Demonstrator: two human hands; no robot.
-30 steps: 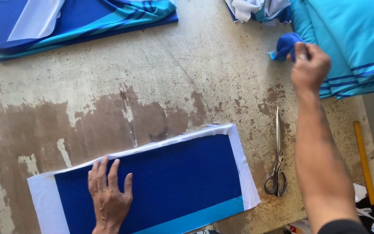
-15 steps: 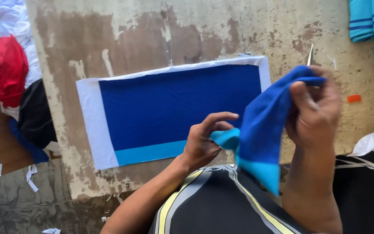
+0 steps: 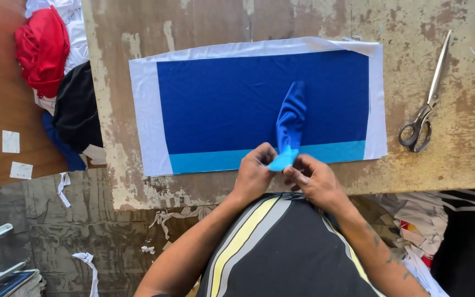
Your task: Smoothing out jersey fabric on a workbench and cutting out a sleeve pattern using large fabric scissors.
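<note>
Both hands pinch: left hand (image 3: 255, 170) and right hand (image 3: 310, 177) grip the light-blue end of the blue fabric strip (image 3: 291, 121) | strip lies across the blue panel (image 3: 237, 104) on the worktop (image 3: 457, 165) | step: aligning edges | scissors (image 3: 425, 104) idle, right.

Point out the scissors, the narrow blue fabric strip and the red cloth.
scissors (image 3: 427, 104), head view, near the pivot.
narrow blue fabric strip (image 3: 291, 118), head view, mid-length.
red cloth (image 3: 42, 49), head view, centre of the bundle.
</note>
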